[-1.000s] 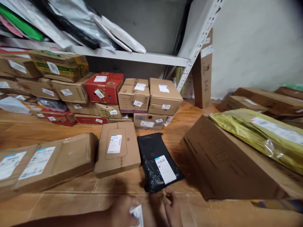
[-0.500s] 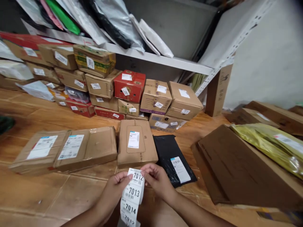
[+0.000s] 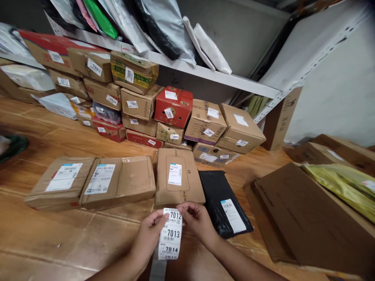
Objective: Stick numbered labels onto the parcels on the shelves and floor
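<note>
- Your left hand (image 3: 148,237) pinches the left edge of a strip of number labels (image 3: 171,234), thumb on the front near the top.
- Your right hand (image 3: 197,222) grips the strip's top right corner, fingertips closed on the label that reads 7012.
- The strip hangs upright between your two hands, above the floor (image 3: 43,238); below 7012 you can read 7013 and 7014, and a fourth label is cut off at the bottom.
- Just beyond your hands lies a flat brown box (image 3: 178,180) with a white shipping label on its lid.
- To the right of that box, touching it, lies a black mailer bag (image 3: 215,191) with a white label near its lower end.
- To the left of the flat box lies a long taped box (image 3: 118,183), and beside that another box (image 3: 60,181); each carries a shipping label.
- Further back a stack of numbered boxes sits on the floor under a white shelf (image 3: 222,80); among them is a red box (image 3: 174,105), and small tags there read 7003, 7002 and 7004.
- The shelf holds soft mailer bags leaning together, grey, black, white and one green bag (image 3: 101,17).
- On your right a large brown carton (image 3: 295,214) lies flat, with a yellow-green wrapped parcel (image 3: 342,181) resting on top of it.
- A tall narrow box (image 3: 279,117) stands upright against the shelf's leg.
</note>
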`<move>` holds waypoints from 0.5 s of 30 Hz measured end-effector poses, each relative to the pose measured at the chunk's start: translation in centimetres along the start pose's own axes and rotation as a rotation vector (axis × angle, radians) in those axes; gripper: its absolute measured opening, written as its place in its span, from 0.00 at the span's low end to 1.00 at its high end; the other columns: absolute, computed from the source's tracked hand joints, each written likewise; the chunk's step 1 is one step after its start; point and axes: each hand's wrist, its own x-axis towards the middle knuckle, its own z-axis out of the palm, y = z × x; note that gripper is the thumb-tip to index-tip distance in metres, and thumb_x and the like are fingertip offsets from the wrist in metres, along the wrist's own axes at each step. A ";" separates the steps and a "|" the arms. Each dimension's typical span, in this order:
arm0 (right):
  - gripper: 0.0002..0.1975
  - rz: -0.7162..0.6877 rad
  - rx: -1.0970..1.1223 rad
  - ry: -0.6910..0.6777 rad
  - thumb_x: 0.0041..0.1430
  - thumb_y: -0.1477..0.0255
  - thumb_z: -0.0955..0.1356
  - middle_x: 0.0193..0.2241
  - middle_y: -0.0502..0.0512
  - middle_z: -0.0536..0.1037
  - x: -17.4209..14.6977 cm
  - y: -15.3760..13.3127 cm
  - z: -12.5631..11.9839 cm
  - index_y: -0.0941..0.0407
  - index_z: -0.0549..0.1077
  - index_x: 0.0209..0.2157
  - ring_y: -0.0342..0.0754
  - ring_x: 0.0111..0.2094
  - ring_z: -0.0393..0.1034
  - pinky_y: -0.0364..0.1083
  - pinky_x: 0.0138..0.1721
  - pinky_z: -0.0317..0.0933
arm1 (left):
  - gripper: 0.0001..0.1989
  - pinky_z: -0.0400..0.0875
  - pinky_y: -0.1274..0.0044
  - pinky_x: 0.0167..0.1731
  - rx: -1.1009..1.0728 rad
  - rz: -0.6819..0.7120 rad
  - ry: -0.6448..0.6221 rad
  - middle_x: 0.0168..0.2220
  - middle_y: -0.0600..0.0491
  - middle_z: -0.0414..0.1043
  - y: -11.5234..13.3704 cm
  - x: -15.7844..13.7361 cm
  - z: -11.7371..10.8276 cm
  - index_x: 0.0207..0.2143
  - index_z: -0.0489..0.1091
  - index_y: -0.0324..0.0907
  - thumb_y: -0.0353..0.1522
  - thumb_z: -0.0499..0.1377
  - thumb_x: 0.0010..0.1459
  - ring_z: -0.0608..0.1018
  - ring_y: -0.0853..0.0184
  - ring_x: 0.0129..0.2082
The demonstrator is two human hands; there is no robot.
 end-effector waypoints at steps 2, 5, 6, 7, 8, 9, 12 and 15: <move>0.19 0.012 -0.013 0.004 0.38 0.56 0.75 0.20 0.48 0.74 -0.1 0.8 0.4 0.57 0.75 0.25 0.40 0.22 0.65 0.41 0.24 0.60 | 0.25 0.64 0.79 0.22 0.024 0.027 0.035 0.20 0.56 0.74 -1.1 0.6 -0.6 0.28 0.71 0.39 0.50 0.66 0.36 0.71 0.71 0.20; 0.17 0.004 -0.046 0.032 0.38 0.58 0.75 0.20 0.49 0.75 -0.1 3.4 1.5 0.56 0.74 0.22 0.42 0.24 0.67 0.42 0.28 0.61 | 0.28 0.58 0.80 0.18 0.110 0.077 0.156 0.15 0.59 0.67 -4.0 1.9 -2.1 0.22 0.67 0.39 0.55 0.64 0.32 0.65 0.73 0.17; 0.16 0.005 -0.053 0.042 0.38 0.58 0.75 0.20 0.50 0.75 0.0 4.6 2.0 0.56 0.74 0.21 0.43 0.24 0.67 0.42 0.28 0.62 | 0.29 0.58 0.79 0.19 0.154 0.095 0.204 0.14 0.60 0.65 -5.0 2.3 -2.8 0.20 0.66 0.40 0.57 0.63 0.32 0.65 0.73 0.17; 0.16 0.011 -0.056 0.052 0.38 0.58 0.75 0.19 0.50 0.75 0.2 5.9 2.5 0.56 0.74 0.20 0.43 0.24 0.67 0.43 0.29 0.62 | 0.30 0.58 0.79 0.19 0.204 0.109 0.253 0.14 0.60 0.64 -6.0 2.8 -3.5 0.18 0.64 0.40 0.59 0.61 0.33 0.65 0.72 0.17; 0.16 0.022 -0.050 0.061 0.37 0.58 0.75 0.19 0.51 0.76 0.5 7.2 3.0 0.56 0.74 0.19 0.44 0.23 0.67 0.43 0.29 0.62 | 0.30 0.59 0.78 0.20 0.252 0.109 0.292 0.13 0.59 0.64 -6.8 3.2 -4.2 0.17 0.63 0.41 0.60 0.59 0.33 0.65 0.71 0.17; 0.17 0.035 -0.037 0.072 0.36 0.57 0.75 0.18 0.52 0.76 0.8 8.5 3.5 0.57 0.75 0.18 0.44 0.22 0.67 0.44 0.27 0.62 | 0.30 0.61 0.77 0.21 0.292 0.095 0.307 0.14 0.58 0.65 -7.6 3.7 -5.0 0.17 0.62 0.42 0.60 0.59 0.33 0.67 0.70 0.18; 0.21 0.049 0.002 0.137 0.32 0.53 0.75 0.16 0.53 0.75 2.0 11.8 4.6 0.58 0.76 0.17 0.44 0.18 0.65 0.44 0.23 0.61 | 0.31 0.66 0.75 0.26 0.378 0.009 0.195 0.20 0.54 0.72 -9.1 5.0 -7.1 0.23 0.67 0.40 0.60 0.59 0.33 0.73 0.65 0.23; 0.24 -0.004 0.003 0.267 0.32 0.50 0.74 0.16 0.55 0.76 2.8 13.9 4.4 0.58 0.75 0.17 0.47 0.20 0.67 0.46 0.24 0.63 | 0.30 0.68 0.73 0.30 0.469 -0.035 0.026 0.23 0.51 0.75 -9.9 5.7 -8.7 0.25 0.72 0.38 0.57 0.60 0.34 0.75 0.63 0.26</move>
